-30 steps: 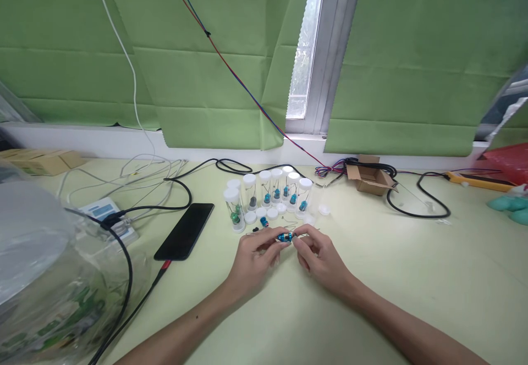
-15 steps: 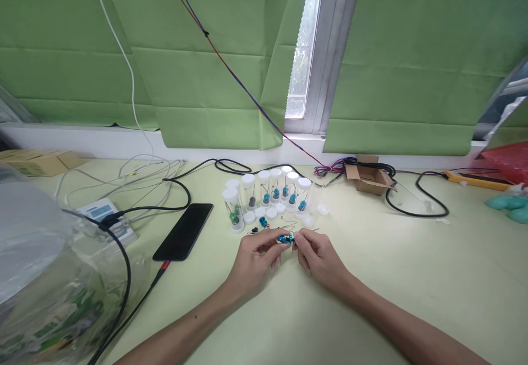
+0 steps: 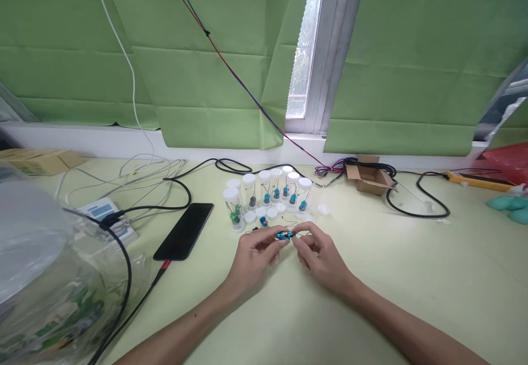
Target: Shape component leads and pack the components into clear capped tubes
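My left hand [image 3: 253,255] pinches a small shiny blue cylindrical part [image 3: 284,235] between thumb and fingers, just above the table. At its right end is a dark tip, where the thumb and fingertips of my right hand [image 3: 324,255] close on it. Both hands partly cover the part, so its exact kind cannot be made out. Just beyond my fingers lie another small blue piece [image 3: 263,221], thin wire-like bits and several white caps [image 3: 271,213]. Behind them stand clear capped vials [image 3: 303,194] with blue, grey or green pieces inside.
A black phone [image 3: 184,232] with a cable lies left of my arms, near a white box [image 3: 99,214]. A large clear plastic bag [image 3: 37,277] fills the left foreground. At the back are a small open cardboard box [image 3: 369,181], black cables [image 3: 429,215] and a yellow tool [image 3: 474,181].
My right fingers have shifted slightly, with the index finger arched higher, and more of the blue part's right end shows. The left hand has hardly moved.
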A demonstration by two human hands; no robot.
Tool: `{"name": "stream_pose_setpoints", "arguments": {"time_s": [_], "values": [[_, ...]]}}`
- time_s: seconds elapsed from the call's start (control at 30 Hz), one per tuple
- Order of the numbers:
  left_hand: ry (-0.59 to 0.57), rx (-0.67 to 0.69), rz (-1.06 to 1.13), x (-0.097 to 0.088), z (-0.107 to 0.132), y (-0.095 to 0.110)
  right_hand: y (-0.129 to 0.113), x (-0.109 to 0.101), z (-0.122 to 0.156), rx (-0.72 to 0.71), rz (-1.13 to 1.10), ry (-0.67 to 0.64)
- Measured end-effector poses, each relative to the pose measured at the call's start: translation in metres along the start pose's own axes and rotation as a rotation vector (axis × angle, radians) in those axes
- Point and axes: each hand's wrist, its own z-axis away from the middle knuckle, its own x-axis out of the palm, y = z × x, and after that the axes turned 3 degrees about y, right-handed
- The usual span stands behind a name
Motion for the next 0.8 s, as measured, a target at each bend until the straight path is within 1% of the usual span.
{"name": "stream_pose_setpoints", "arguments": {"time_s": [0.27,0.5,0.8], "values": [[-0.009,0.030,-0.024,-0.0006,0.0013,-0.0027,-0.0004,-0.0001,-0.0009,-0.008,0.033,0.006],[-0.017,0.046,-0.066,-0.0016,0.0012,-0.0061,-0.0021,0.0000,-0.0012,0.013,0.041,0.015],[-0.027,0.039,-0.058,-0.0004,0.0017,-0.0030,-0.0004,0.0012,-0.0026,0.040,0.022,0.039]]}}
